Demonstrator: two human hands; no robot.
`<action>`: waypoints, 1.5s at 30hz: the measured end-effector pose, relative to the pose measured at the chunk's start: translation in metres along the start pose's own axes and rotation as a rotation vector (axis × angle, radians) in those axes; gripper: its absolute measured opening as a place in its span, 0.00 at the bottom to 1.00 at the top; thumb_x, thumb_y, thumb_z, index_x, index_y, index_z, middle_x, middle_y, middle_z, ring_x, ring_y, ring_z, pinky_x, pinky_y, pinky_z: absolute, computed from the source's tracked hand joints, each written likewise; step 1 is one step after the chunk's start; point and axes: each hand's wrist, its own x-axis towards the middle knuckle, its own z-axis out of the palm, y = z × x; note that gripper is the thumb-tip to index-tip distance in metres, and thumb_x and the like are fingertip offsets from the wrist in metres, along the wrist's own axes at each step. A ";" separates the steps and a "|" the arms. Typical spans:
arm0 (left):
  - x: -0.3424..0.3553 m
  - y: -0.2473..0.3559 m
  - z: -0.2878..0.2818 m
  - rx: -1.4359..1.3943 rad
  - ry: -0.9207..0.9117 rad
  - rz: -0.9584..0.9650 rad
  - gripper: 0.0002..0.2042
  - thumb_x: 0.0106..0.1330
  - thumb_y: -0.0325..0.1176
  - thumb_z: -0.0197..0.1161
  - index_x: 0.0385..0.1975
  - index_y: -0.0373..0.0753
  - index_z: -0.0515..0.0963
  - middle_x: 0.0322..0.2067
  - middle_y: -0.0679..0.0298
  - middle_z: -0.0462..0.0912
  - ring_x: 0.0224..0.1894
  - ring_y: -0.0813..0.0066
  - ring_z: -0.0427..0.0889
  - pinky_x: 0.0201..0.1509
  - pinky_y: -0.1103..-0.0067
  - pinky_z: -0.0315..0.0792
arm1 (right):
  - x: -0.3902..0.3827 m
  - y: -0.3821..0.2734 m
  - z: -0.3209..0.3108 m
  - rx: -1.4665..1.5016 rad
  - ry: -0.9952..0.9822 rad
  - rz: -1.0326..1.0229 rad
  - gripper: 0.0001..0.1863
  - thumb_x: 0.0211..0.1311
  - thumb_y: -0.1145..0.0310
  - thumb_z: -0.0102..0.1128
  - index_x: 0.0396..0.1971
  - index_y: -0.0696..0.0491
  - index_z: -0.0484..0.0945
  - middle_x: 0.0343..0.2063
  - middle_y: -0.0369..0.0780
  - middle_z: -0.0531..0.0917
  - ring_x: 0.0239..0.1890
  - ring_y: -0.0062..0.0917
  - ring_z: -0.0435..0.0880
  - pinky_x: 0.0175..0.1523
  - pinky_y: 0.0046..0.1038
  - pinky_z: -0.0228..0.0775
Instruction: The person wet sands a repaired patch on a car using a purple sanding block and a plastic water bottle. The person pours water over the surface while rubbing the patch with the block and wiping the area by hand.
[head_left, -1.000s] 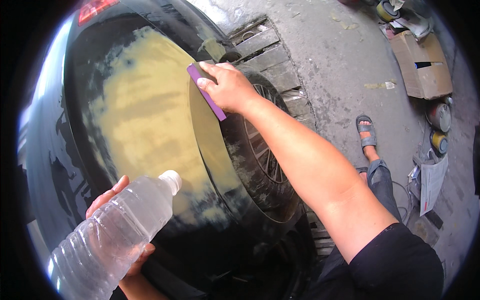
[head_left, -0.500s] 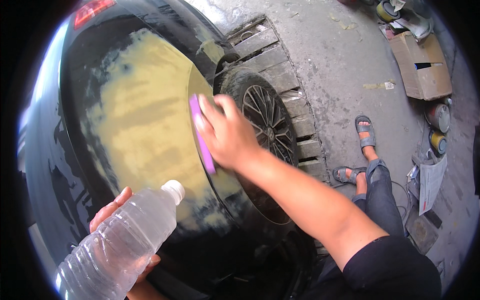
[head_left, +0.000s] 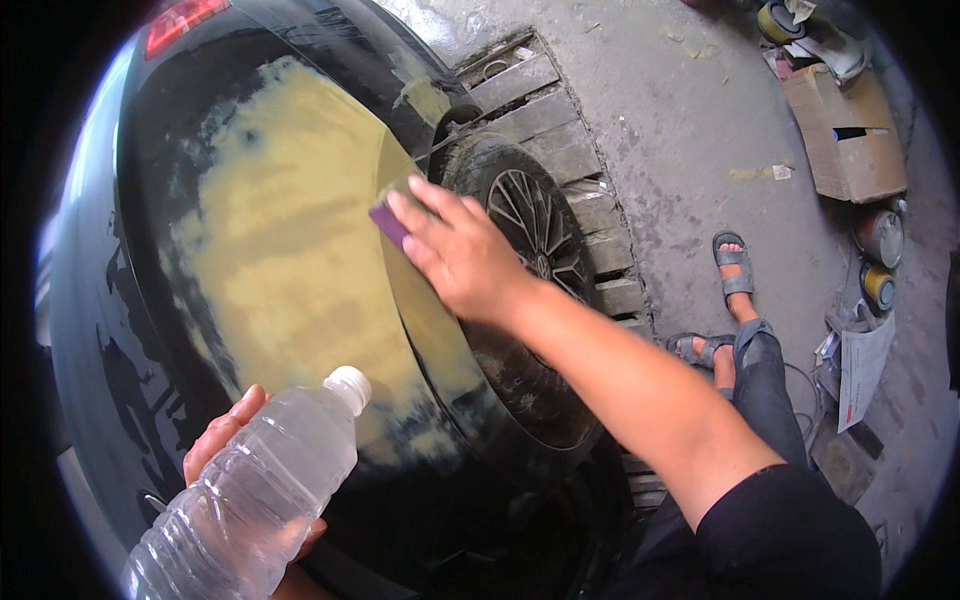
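My right hand (head_left: 455, 250) grips a purple sanding block (head_left: 388, 223) on the yellowish filler-coated patch (head_left: 270, 250) of a black car's rear body panel (head_left: 150, 180), along the patch's right-hand edge by the wheel arch. Low on the left, my left hand (head_left: 215, 435) wraps round a clear plastic bottle (head_left: 270, 475) with a white cap, held tilted in front of the panel and partly hiding the fingers. The dark tyre with a spoked wheel (head_left: 535, 225) is just beyond my right wrist.
A red tail light (head_left: 185, 25) is at the upper left. Broken floor slats (head_left: 515, 85) border the concrete floor (head_left: 680, 130). At the right lie a cardboard box (head_left: 850, 140), several cans (head_left: 880, 240) and paper sheets (head_left: 862, 370). Two sandaled feet (head_left: 730, 270) stand beside the wheel.
My right hand first moved down along the edge with the block, then slightly back up, ending lower than at first. The bottle in my left hand has shifted slightly right and down.
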 end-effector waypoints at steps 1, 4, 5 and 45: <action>0.001 0.004 -0.001 0.005 -0.011 -0.062 0.52 0.43 0.58 0.82 0.65 0.32 0.65 0.63 0.43 0.72 0.62 0.56 0.75 0.65 0.61 0.70 | 0.008 0.012 0.004 -0.002 0.048 -0.071 0.20 0.69 0.66 0.58 0.59 0.51 0.78 0.61 0.52 0.75 0.50 0.46 0.78 0.59 0.41 0.71; -0.005 -0.008 -0.001 0.023 0.045 -0.023 0.52 0.43 0.59 0.82 0.65 0.32 0.65 0.63 0.43 0.72 0.62 0.56 0.75 0.65 0.61 0.70 | -0.038 -0.004 0.000 0.104 -0.053 -0.076 0.23 0.68 0.68 0.60 0.62 0.50 0.76 0.65 0.51 0.72 0.52 0.48 0.77 0.60 0.43 0.70; -0.009 -0.013 -0.001 0.033 0.080 0.029 0.53 0.44 0.59 0.81 0.65 0.32 0.65 0.63 0.43 0.72 0.62 0.56 0.75 0.65 0.61 0.70 | -0.063 -0.018 -0.003 0.153 -0.076 -0.112 0.24 0.67 0.69 0.61 0.63 0.50 0.75 0.66 0.51 0.70 0.53 0.48 0.77 0.61 0.45 0.70; 0.006 -0.004 -0.006 0.171 0.035 0.133 0.53 0.48 0.62 0.78 0.67 0.31 0.62 0.66 0.45 0.69 0.65 0.57 0.73 0.69 0.63 0.66 | -0.042 -0.028 0.001 0.071 -0.044 0.070 0.23 0.70 0.64 0.57 0.63 0.50 0.76 0.64 0.52 0.72 0.51 0.47 0.77 0.60 0.43 0.70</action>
